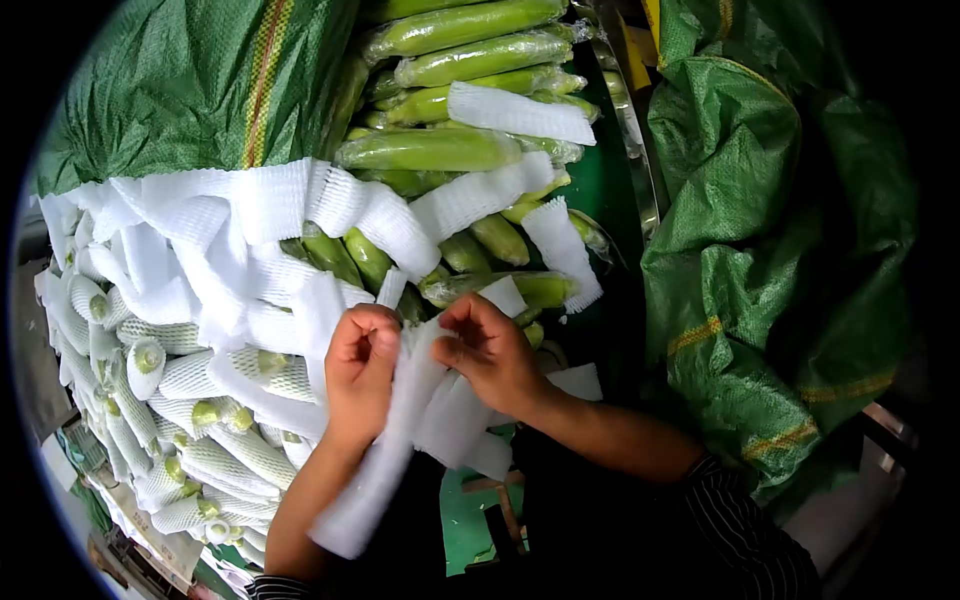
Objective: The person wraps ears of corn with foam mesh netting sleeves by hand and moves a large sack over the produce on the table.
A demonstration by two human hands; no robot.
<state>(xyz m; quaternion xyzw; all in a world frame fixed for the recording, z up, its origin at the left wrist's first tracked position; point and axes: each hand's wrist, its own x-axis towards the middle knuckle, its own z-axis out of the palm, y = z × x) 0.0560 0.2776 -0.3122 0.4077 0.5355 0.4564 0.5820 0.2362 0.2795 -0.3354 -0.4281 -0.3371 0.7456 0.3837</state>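
Observation:
My left hand point(365, 372) and my right hand point(488, 352) are close together at the centre, fingers pinched on the upper end of a white foam sleeve point(385, 462), which hangs down to the left. More white foam pieces point(455, 425) lie just below my right hand. Beyond my hands is a pile of long green vegetables in clear wrap point(430, 149), with loose foam sleeves point(485, 195) on top. Empty foam sleeves point(215, 235) are heaped at the left.
Many foam-covered vegetables point(235, 455) are stacked at the lower left. A green woven sack point(190, 90) covers the upper left. Another crumpled green sack point(740, 250) stands on the right, beside a metal edge point(640, 140).

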